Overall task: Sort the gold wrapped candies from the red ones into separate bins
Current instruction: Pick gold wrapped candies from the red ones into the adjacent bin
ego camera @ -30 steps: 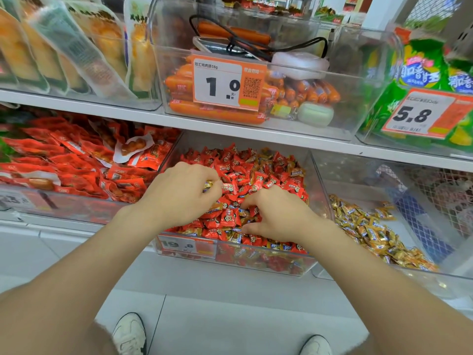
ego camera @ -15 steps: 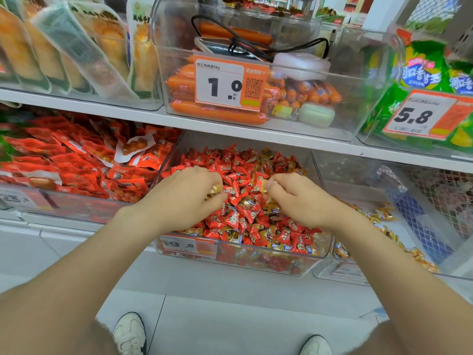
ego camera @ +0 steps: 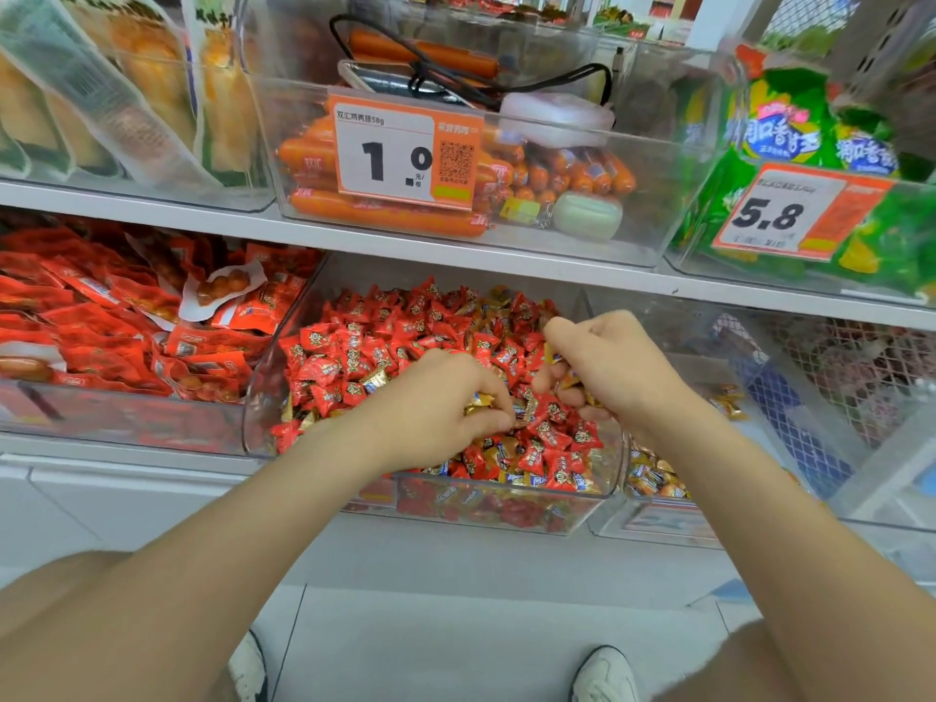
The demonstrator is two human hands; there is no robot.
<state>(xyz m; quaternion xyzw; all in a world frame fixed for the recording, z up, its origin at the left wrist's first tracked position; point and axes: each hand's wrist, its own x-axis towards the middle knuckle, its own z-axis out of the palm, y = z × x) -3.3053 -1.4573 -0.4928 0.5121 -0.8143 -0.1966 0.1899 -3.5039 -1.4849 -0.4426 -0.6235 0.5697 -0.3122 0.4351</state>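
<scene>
Pinching gold candies (ego camera: 478, 400), left hand (ego camera: 435, 412), right hand (ego camera: 613, 367), over mixed bin (ego camera: 261, 392)

We list on the upper shelf a clear bin of orange sausages (ego camera: 385, 215), price tag (ego camera: 405, 149) reading 1.0, with a phone (ego camera: 390, 81) and black cable (ego camera: 456, 58) on top. We note green snack bags (ego camera: 790, 139) to its right, red packets (ego camera: 101, 321) at lower left and white shoes (ego camera: 605, 673) on the floor.
</scene>
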